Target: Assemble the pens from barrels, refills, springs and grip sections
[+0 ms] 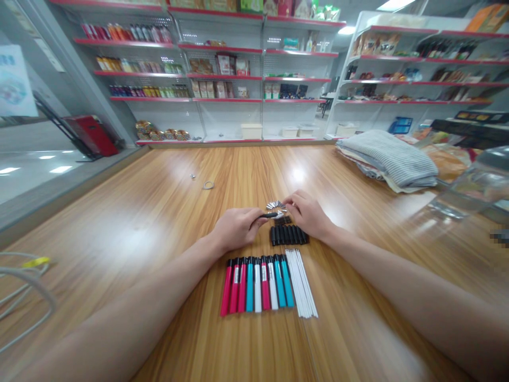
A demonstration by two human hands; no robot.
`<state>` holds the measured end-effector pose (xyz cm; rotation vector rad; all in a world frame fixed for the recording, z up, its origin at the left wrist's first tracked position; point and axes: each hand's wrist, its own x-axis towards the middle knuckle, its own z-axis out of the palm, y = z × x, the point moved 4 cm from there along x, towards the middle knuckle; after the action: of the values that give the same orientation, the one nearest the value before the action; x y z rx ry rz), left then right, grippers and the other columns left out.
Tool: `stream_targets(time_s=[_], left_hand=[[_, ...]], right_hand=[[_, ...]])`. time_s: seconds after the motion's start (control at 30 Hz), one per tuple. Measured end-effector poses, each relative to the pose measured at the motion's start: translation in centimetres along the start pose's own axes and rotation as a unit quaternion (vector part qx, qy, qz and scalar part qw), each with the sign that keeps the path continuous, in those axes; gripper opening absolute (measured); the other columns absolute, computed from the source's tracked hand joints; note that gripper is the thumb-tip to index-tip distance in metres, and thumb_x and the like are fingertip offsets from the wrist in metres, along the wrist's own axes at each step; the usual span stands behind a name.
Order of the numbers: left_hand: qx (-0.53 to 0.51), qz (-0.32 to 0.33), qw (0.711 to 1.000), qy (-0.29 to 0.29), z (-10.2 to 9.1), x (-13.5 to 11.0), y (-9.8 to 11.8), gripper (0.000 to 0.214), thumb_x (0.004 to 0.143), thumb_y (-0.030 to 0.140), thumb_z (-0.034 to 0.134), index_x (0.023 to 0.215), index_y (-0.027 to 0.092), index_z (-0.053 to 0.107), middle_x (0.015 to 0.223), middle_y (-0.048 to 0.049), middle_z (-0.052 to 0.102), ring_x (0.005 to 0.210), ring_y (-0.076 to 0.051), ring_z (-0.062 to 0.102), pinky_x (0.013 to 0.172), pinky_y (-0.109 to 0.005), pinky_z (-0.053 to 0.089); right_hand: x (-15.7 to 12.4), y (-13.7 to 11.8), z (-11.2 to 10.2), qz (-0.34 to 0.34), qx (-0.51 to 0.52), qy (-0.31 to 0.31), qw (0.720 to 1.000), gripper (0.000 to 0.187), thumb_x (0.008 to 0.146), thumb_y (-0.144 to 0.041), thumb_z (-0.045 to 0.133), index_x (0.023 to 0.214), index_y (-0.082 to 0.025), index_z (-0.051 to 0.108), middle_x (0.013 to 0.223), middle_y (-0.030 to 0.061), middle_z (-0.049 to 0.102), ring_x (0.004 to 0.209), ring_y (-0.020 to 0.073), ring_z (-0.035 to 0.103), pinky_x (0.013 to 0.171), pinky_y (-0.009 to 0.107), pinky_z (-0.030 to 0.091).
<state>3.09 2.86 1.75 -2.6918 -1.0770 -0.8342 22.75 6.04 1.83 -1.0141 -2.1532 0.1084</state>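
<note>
Big wood table (131,223). Folded cloths (392,159) by the right edge.

Near the middle, left hand (234,228) closed round one black tube (270,215), gripping its back end, tip pointing right. Right hand (308,213) just beside, fingertips at the tube's tip. Cannot tell if pinching anything there.

Toward the near edge, a row of pens (256,284), red, white and blue, touching side by side. White sticks (302,289) just right of them. Between pens and hands, a short row of spare tubes (289,235). Just behind the held tube, a little fan of silver bits (275,205).

Probably best to hold the tube level and steady, work at the tip with gentle, straight pushes, take one silver bit only, and lift both wrists clear of the neat rows.
</note>
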Motion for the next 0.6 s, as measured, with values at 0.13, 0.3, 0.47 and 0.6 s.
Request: stream_targets(time_s=[0.13,0.3,0.47,0.6], left_hand=[[0.001,0.000,1.000,-0.002,-0.1,0.1,0.0,0.024,0.093,0.033,0.043,0.087,0.017,0.060,0.072,-0.0023,0.063,0.062,-0.013,0.057,0.058,-0.024,0.040],[0.001,-0.002,1.000,-0.003,-0.1,0.1,0.1,0.025,0.093,0.033,0.042,0.086,0.017,0.060,0.072,-0.0025,0.063,0.062,-0.013,0.057,0.057,-0.024,0.039],[0.002,-0.002,1.000,-0.002,-0.1,0.0,0.1,0.024,0.093,0.033,0.042,0.087,0.018,0.060,0.074,-0.0027,0.064,0.063,-0.013,0.057,0.058,-0.024,0.039],[0.005,0.000,1.000,-0.005,-0.1,0.1,0.1,0.025,0.094,0.033,0.042,0.086,0.017,0.059,0.073,-0.0024,0.063,0.062,-0.013,0.057,0.057,-0.024,0.038]], right_hand=[[-0.1,0.9,0.5,0.021,-0.025,-0.019,0.999,0.013,0.089,-0.017,0.051,0.086,-0.016,0.064,0.084,0.0055,0.061,0.081,0.0167,0.057,0.075,0.029,0.045],[-0.2,1.5,0.7,0.051,-0.037,-0.036,0.997,0.015,0.089,-0.018,0.052,0.085,-0.016,0.066,0.085,0.0058,0.064,0.081,0.0162,0.058,0.077,0.029,0.044],[-0.2,1.2,0.5,0.047,-0.032,-0.037,0.998,0.017,0.089,-0.019,0.051,0.090,-0.018,0.069,0.087,0.0058,0.064,0.084,0.0163,0.058,0.078,0.029,0.044],[-0.3,1.3,0.7,0.058,-0.044,-0.053,0.996,0.014,0.087,-0.021,0.056,0.085,-0.019,0.070,0.085,0.0050,0.063,0.081,0.0158,0.058,0.076,0.028,0.043]])
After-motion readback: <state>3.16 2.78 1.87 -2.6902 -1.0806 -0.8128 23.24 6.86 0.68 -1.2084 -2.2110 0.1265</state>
